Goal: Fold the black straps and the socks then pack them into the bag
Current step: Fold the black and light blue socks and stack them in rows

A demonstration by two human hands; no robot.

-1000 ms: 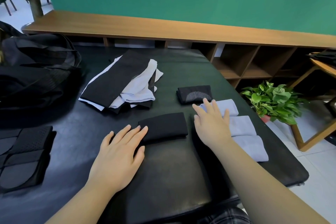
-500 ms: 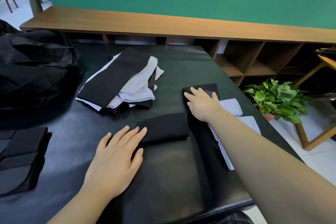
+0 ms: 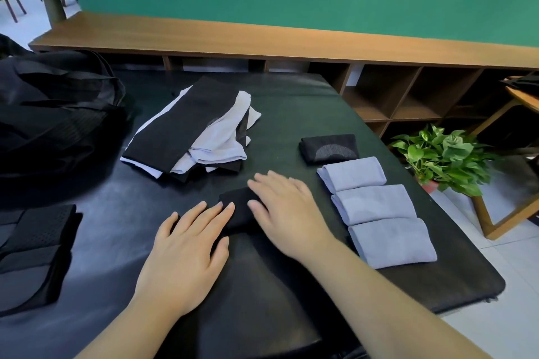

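On the black table, my left hand lay flat with fingers straight, fingertips touching a folded black sock. My right hand rested flat over that sock, fingers spread. Three folded grey socks sat just beside it, unfolded socks beyond, the bag far left.

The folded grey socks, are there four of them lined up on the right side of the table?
No, only three folded grey socks lie in the row, with one folded black sock beyond them.
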